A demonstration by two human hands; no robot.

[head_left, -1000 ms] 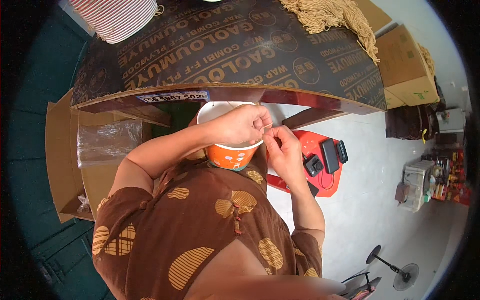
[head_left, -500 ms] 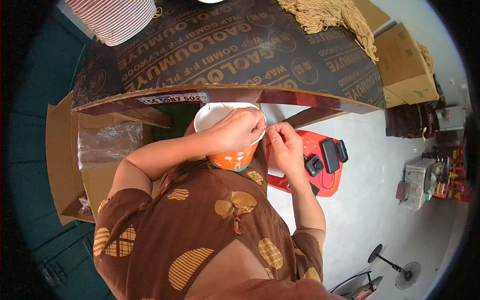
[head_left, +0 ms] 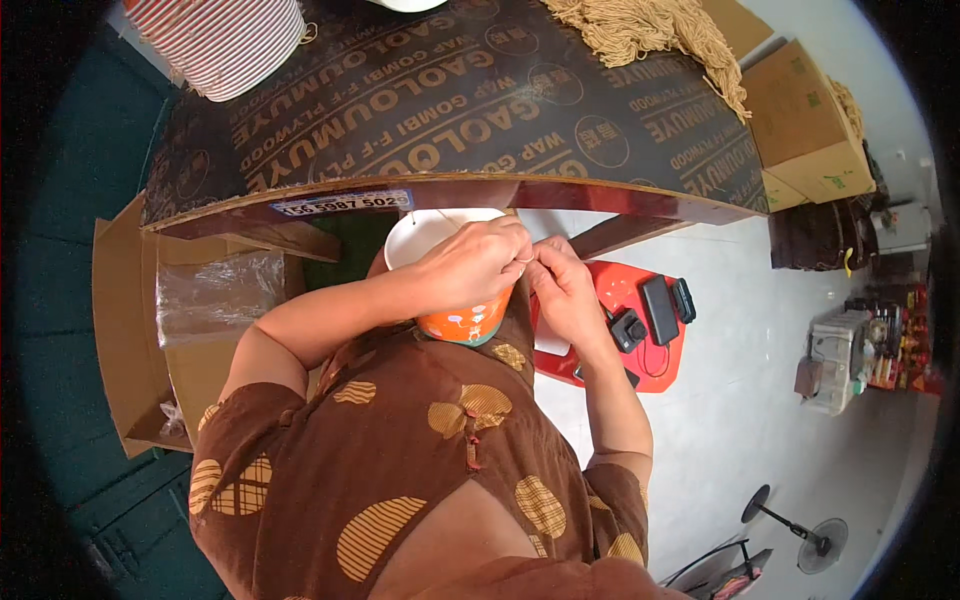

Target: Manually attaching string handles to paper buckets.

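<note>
An orange paper bucket with a white inside rests on my lap, below the table's front edge. My left hand is closed over the bucket's right rim, its fingers pinched on a thin pale cord. Right beside it, my right hand is also closed, with thumb and forefinger pinched at the same spot. The two hands' fingertips nearly touch. Only a little of the cord shows; the fingers hide the rest. Another bit of cord appears at the bucket's far-left rim.
On the dark plywood table stand a stack of white paper buckets and a bundle of beige cords. A red stool at my right bears a small camera and a black power bank. Cardboard boxes flank the table.
My right hand has moved slightly up and left, its fingers now closer against those of my left hand. The bucket stays on my lap.
</note>
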